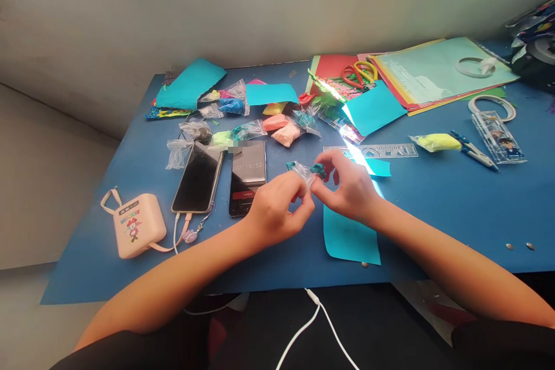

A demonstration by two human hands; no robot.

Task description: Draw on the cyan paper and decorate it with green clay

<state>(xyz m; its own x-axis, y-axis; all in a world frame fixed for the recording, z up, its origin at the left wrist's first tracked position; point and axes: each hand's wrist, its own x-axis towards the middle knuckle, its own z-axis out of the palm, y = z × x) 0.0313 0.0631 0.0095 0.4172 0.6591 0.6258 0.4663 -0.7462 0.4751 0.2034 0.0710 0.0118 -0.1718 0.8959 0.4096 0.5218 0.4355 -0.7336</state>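
Note:
My left hand (280,208) is closed, pinching a small clear plastic bag (302,171) with teal modelling clay in it. My right hand (347,185) curls around the bag's other side, its thumb and fingers at a dark teal lump of clay (318,170). Whether that lump is inside the bag or out of it, I cannot tell. Both hands are just above the blue table, in front of a clear ruler (377,151). Under my right wrist lies a sheet of turquoise paper (351,237); a smaller turquoise piece (378,167) is beside the ruler.
Left of my hands are two phones (199,176) (247,173) and a pink power bank (139,225) with cables. Bagged clay (286,130) lies behind. To the right are yellow clay (437,142), a pen-like tool (474,150), tape (492,105), scissors (359,75) and coloured paper (429,72).

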